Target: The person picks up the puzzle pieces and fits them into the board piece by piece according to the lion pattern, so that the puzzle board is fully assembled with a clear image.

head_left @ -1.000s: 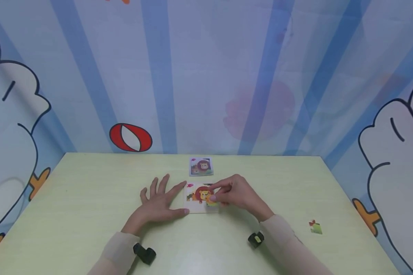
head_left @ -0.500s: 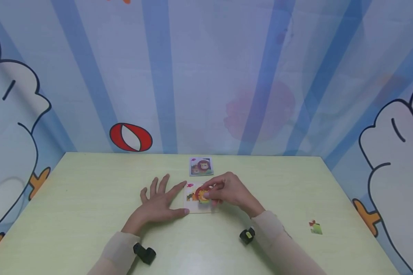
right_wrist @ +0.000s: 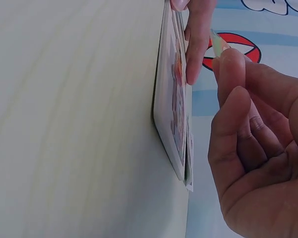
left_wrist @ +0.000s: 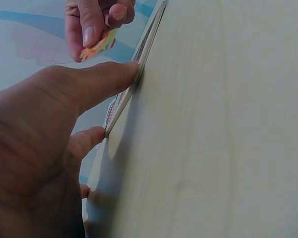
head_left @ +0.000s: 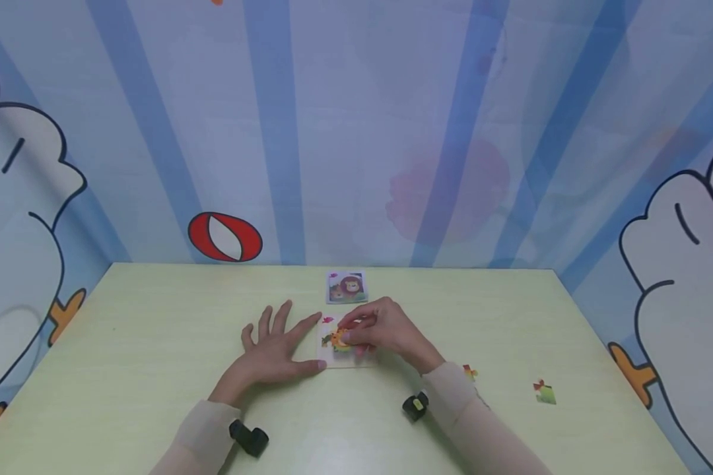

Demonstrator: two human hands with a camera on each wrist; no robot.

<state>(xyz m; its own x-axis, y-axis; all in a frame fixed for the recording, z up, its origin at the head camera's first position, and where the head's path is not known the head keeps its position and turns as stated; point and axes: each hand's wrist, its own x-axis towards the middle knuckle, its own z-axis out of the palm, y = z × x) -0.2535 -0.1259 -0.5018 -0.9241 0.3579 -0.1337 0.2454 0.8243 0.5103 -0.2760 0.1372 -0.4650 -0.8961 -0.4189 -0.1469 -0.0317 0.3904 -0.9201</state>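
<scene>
A small white puzzle board point(head_left: 328, 360) with a partly assembled lion picture lies on the table. My left hand point(head_left: 276, 356) is spread flat at its left side, with thumb and index fingertips at the edge. In the left wrist view, the thumb point(left_wrist: 107, 82) touches the board's rim. Above the board, my right hand point(head_left: 389, 333) pinches an orange and green puzzle piece point(head_left: 339, 341) between thumb and index finger. The right wrist view shows the puzzle piece point(right_wrist: 218, 44) raised off the board point(right_wrist: 165, 111). The hand hides the board's right part.
Behind the board lies a card point(head_left: 347, 288) with a lion picture. One loose puzzle piece point(head_left: 545, 393) is on the table to the right, and another loose piece point(head_left: 470, 372) peeks out beside the right sleeve point(head_left: 451, 389). A patterned curtain point(head_left: 356, 132) stands behind the table.
My right hand has moved left across the board with the puzzle piece. A loose piece by the right sleeve has come into view. The left hand has stayed in place.
</scene>
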